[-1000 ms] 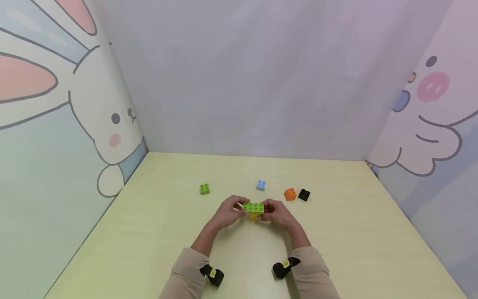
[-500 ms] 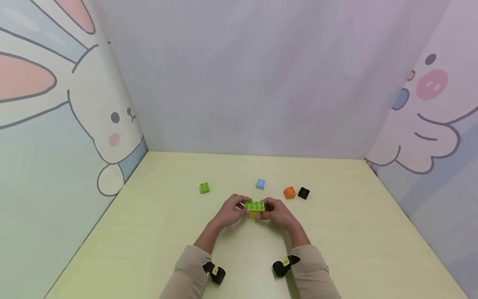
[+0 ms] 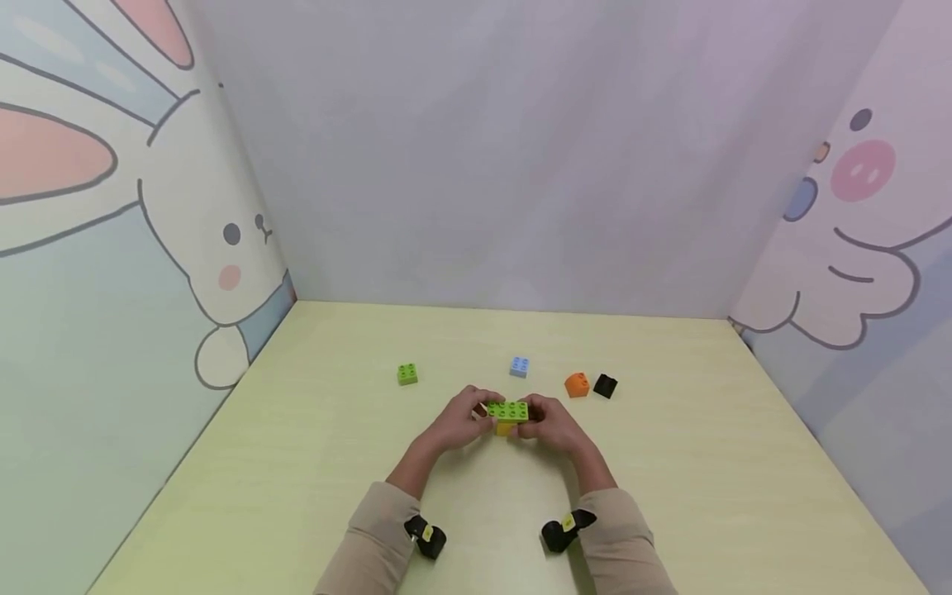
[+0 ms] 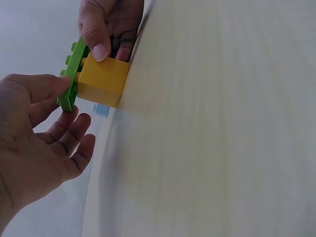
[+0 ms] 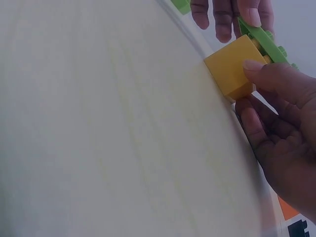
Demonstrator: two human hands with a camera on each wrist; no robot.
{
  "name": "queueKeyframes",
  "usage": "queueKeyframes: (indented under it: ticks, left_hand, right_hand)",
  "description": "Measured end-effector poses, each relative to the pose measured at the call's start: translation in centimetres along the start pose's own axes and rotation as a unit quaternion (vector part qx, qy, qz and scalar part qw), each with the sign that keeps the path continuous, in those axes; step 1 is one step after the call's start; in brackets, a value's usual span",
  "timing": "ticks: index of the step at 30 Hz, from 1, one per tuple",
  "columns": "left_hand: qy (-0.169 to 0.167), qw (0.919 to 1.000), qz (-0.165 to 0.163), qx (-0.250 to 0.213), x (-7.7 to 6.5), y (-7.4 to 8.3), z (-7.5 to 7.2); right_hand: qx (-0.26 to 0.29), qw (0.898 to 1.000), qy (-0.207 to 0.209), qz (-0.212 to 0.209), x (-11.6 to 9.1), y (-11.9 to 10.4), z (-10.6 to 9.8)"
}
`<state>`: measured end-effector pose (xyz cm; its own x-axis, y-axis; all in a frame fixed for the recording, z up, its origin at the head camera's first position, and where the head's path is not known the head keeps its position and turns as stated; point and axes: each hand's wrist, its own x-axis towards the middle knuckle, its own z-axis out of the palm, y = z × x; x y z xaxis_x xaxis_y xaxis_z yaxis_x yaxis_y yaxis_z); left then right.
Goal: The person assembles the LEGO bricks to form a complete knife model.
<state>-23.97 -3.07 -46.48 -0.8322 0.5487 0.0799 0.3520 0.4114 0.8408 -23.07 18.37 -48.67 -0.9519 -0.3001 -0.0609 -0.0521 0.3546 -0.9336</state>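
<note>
My left hand [image 3: 455,422] pinches a long, thin lime-green building brick [image 3: 508,412] at its left end, thumb on the near side. Under it is a square yellow building brick [image 4: 104,79], low at the table surface. With thumb and fingers my right hand [image 3: 554,424] grips the yellow brick from the right. In both wrist views the green piece lies along the tops of the yellow studs, slightly tilted, and the studs still show in the gap. The ring and little fingers of my left hand are loosely bent below the green brick in the left wrist view.
Behind the hands on the pale table [image 3: 297,446] lie a small green brick [image 3: 406,374] at left and a light blue brick [image 3: 520,367] in the middle. An orange curved brick [image 3: 577,385] and a black piece [image 3: 606,386] lie at right. Fabric walls enclose the table.
My left hand and the long green brick have shifted slightly to the right over the yellow brick. My right hand stays nearly still, and the loose bricks have not moved.
</note>
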Motion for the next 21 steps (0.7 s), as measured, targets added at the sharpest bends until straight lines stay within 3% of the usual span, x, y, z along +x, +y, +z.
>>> queueKeyframes:
  ticks: [11, 21]
  left_hand:
    - [0.004, 0.9998, -0.014, -0.010, 0.60, -0.07, 0.10]
    - [0.011, 0.9999, -0.005, 0.004, 0.96, -0.25, 0.23]
  right_hand:
    - [-0.001, 1.000, -0.002, 0.002, 0.04, 0.04, -0.14]
    - [-0.015, 1.000, 0.002, -0.003, 0.04, 0.07, -0.08]
